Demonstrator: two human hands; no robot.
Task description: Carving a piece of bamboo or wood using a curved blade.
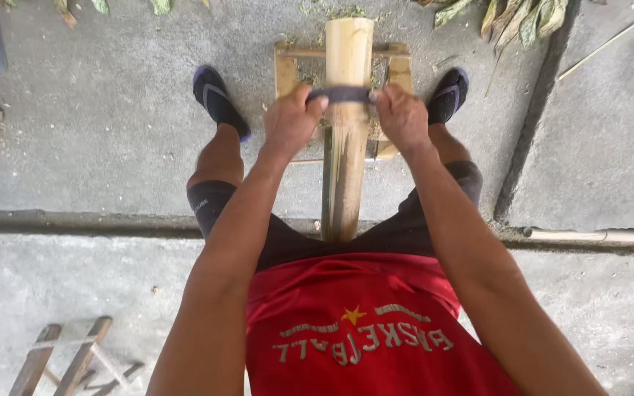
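One thick bamboo pole (346,132) runs from between the person's legs out over a small wooden frame (399,70) on the concrete floor (97,132), centre far. Left hand (290,121) and right hand (402,117) each have a closed grip on one end of a dark blade (340,94) laid across the pole. Bamboo looks stiff, hard, fairly heavy, with a smooth, slippery skin; best held around the shaft. Blade is thin, likely sharp: hold by the ends only. Count: one pole, one blade, one frame, two sandals (218,99).
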